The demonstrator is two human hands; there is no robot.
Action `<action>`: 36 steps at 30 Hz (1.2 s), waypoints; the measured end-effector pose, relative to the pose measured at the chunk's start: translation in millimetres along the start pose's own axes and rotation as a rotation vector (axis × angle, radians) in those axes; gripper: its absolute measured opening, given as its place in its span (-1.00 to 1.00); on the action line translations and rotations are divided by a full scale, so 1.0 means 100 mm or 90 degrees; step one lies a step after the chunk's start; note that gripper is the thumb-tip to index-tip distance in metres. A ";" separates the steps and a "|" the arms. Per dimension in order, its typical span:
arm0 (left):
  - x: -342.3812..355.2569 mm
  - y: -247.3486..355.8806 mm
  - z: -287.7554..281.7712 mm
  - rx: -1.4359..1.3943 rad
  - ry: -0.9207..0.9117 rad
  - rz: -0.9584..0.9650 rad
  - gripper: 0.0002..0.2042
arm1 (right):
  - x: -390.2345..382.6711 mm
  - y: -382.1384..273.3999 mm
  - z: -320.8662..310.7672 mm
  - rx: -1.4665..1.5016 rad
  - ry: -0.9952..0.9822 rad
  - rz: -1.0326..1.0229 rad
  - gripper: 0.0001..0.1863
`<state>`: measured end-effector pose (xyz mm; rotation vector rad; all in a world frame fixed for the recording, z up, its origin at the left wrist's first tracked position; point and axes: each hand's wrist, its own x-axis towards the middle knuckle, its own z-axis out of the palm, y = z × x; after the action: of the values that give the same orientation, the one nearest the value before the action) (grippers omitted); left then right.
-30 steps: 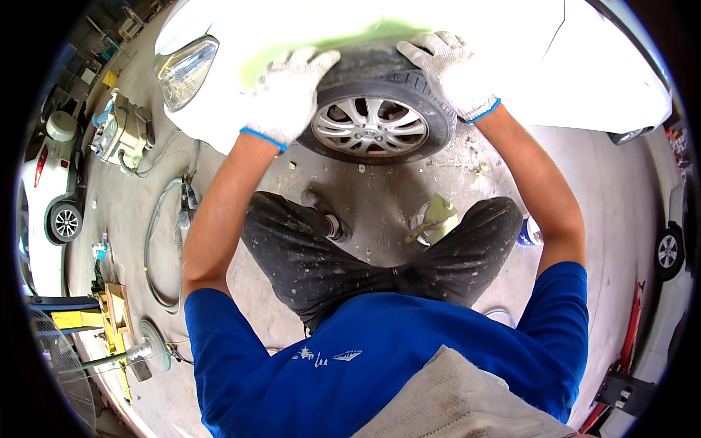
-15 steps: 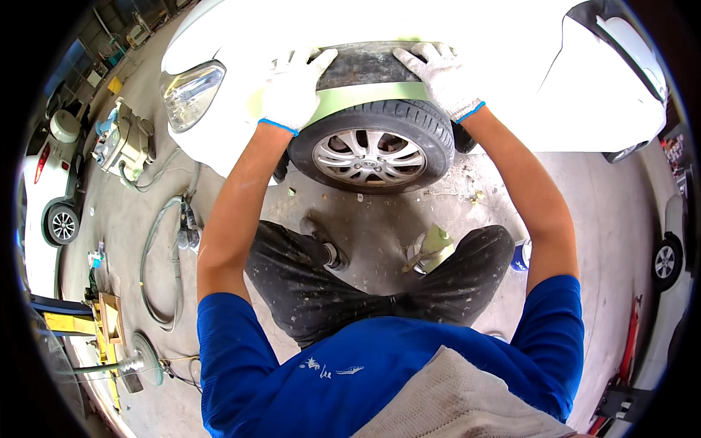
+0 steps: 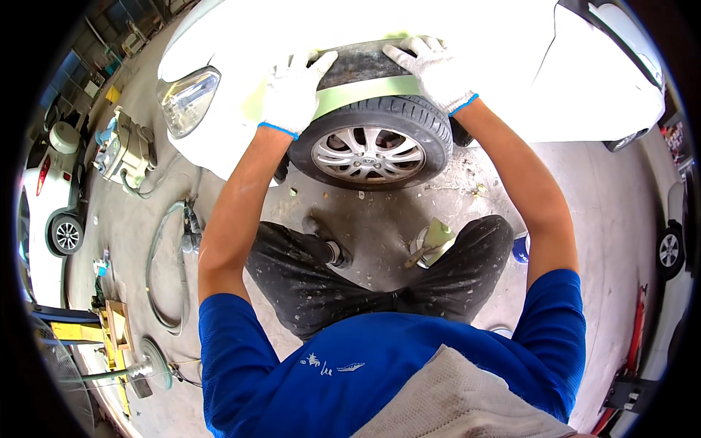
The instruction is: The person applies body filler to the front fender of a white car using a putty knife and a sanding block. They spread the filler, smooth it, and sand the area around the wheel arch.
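My left hand (image 3: pixel 288 91), in a white knit glove with blue cuff, rests with fingers apart on the white car's wheel arch (image 3: pixel 496 73), left of a dark mottled area (image 3: pixel 358 64). My right hand (image 3: pixel 431 73), gloved alike, lies with fingers spread at the right of that dark area. Between my hands a pale green band (image 3: pixel 361 89) runs along the arch, partly hidden by the gloves. Just below it is the front tyre (image 3: pixel 420 124) with a silver alloy rim (image 3: pixel 369 155).
A headlamp (image 3: pixel 186 98) is at the left. Behind it stand a beige machine (image 3: pixel 128 146) and another white car (image 3: pixel 40 204). A hose (image 3: pixel 153 270) lies left of my legs; a green-topped container (image 3: pixel 434 244) and a blue can (image 3: pixel 520 250) are near my right leg.
Since a second ago the green band and dark area above the tyre have come into view between my hands. The wheel and my legs appear lower in the picture.
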<state>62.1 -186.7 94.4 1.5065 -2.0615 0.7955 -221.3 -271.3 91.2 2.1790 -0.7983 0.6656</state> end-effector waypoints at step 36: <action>0.15 0.07 -0.08 0.040 0.029 0.010 -0.21 | 0.05 0.08 0.02 -0.045 0.045 0.036 -0.38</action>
<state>51.0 -189.8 108.6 1.4933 -2.0357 0.9005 -223.5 -279.3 96.8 2.0642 -0.8361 0.7267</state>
